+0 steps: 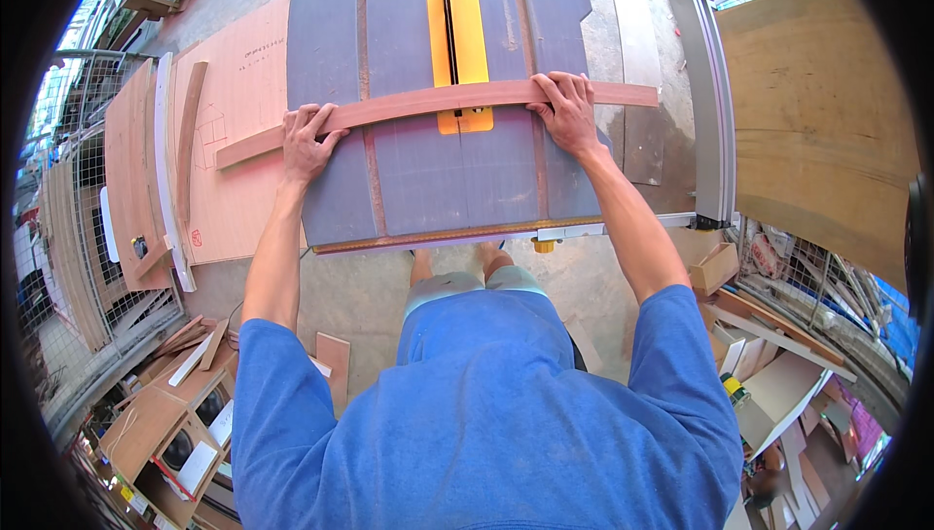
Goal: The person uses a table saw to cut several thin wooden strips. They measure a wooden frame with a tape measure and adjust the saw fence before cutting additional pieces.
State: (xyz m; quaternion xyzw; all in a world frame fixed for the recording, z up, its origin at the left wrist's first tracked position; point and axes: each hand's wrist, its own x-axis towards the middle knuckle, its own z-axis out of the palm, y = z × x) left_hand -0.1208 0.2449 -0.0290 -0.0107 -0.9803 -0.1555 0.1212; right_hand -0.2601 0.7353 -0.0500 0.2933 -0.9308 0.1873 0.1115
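Note:
A long reddish-brown wood strip (418, 105) lies crosswise over the grey top of a table saw (321, 194). My left hand (309, 144) grips it left of the middle, fingers over its far edge and thumb at the near side. Further right, my right hand (567, 111) holds the same strip, fingers bent over it. Both ends of the strip reach past the saw top. It passes across the yellow throat plate (469, 38) with its dark slot, covering part of it. No raised blade can be made out in the slot.
A plywood sheet (243, 73) adjoins the saw's left side, with another wood strip (191, 131) on it. On the right stands a metal fence rail (707, 102), beside a large brown board (817, 121). Offcuts (778, 374) and a wooden cabinet (161, 433) crowd the floor behind me.

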